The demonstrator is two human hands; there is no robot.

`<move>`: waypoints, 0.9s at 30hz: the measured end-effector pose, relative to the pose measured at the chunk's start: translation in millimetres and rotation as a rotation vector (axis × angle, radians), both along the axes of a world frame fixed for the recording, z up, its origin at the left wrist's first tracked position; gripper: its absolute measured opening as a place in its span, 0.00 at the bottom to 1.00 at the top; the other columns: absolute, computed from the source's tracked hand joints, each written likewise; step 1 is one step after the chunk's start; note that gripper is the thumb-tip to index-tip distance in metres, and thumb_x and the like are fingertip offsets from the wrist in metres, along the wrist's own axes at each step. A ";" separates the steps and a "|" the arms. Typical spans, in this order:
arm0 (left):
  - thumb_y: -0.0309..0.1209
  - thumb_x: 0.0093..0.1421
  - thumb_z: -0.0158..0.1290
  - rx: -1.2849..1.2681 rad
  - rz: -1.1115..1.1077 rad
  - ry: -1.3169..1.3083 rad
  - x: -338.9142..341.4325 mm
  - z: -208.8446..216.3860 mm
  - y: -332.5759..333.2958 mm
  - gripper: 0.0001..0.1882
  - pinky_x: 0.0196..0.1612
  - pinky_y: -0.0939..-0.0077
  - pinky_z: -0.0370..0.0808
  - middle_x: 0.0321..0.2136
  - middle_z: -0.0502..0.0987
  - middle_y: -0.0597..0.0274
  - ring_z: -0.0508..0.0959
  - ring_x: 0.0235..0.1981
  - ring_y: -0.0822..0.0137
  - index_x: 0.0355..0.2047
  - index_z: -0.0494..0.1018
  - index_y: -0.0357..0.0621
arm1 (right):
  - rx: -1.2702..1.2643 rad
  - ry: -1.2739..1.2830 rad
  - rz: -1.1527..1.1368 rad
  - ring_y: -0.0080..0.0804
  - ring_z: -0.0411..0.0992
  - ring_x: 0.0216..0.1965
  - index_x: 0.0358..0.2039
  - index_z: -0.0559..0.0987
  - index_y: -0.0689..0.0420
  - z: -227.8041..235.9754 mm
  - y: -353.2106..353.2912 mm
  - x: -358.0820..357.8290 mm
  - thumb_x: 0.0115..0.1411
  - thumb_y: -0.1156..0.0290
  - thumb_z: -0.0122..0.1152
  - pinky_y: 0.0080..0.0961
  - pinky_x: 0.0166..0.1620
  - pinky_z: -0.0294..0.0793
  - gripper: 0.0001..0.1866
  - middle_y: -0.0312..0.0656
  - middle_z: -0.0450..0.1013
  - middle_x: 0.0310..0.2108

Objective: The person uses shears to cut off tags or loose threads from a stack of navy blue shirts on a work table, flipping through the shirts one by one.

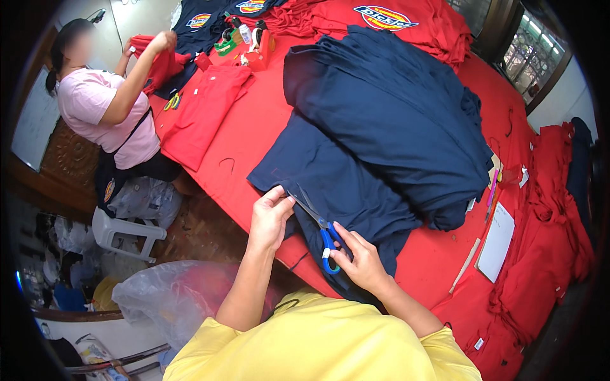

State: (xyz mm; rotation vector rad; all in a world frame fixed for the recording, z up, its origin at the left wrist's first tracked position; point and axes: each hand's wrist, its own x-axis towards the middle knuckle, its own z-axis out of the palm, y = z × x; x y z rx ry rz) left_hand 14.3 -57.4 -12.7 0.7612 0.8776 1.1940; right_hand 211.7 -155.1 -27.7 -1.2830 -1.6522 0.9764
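Note:
Between my hands lies a navy garment [343, 181], spread at the table's near edge. My left hand [271, 216] pinches its edge between thumb and fingers. Blue-handled scissors [327, 244] are in my right hand [359, 257], fingers around the handle loops. Their blades reach up and left over the cloth, the tips close to my left fingertips. The blades look slightly parted. Just beyond, a thick stack of folded navy garments [387, 120] rests on part of the spread one.
Red cloth covers the table [219, 152]. Red garments pile at the right [540, 235], beside a white paper [495, 241]. Across the left corner a person in pink [111, 111] lifts a red garment [159, 63]. A white stool [127, 232] and plastic bag [171, 298] stand below.

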 end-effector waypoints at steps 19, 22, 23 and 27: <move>0.17 0.58 0.51 -0.021 -0.061 -0.002 -0.4 -0.9 -5.3 0.18 0.47 0.74 0.75 0.43 0.76 0.59 0.77 0.43 0.69 0.50 0.69 0.34 | -0.083 0.139 0.006 0.24 0.73 0.27 0.59 0.67 0.61 0.0 9.5 -1.3 0.60 0.74 0.58 0.20 0.31 0.74 0.26 0.48 0.75 0.41; 0.17 0.58 0.51 -0.011 -0.082 0.026 3.2 7.8 -7.2 0.19 0.45 0.76 0.75 0.42 0.76 0.60 0.77 0.41 0.70 0.51 0.68 0.35 | 0.152 0.079 0.022 0.23 0.73 0.28 0.60 0.67 0.60 -10.7 16.0 -3.0 0.61 0.75 0.56 0.20 0.30 0.75 0.25 0.47 0.74 0.42; 0.16 0.58 0.50 -0.016 -0.086 0.037 4.8 10.6 -8.3 0.19 0.44 0.78 0.75 0.42 0.76 0.61 0.77 0.40 0.71 0.51 0.68 0.35 | 0.159 0.081 0.023 0.24 0.73 0.29 0.60 0.67 0.60 -9.6 18.9 -3.0 0.61 0.75 0.56 0.21 0.31 0.75 0.25 0.47 0.74 0.42; 0.17 0.59 0.50 -0.017 -0.101 0.064 1.2 11.1 -8.2 0.18 0.46 0.77 0.73 0.41 0.75 0.62 0.76 0.41 0.72 0.51 0.68 0.35 | -0.272 0.173 0.036 0.29 0.74 0.33 0.60 0.68 0.58 6.8 23.3 -1.1 0.61 0.73 0.57 0.24 0.40 0.75 0.25 0.47 0.74 0.41</move>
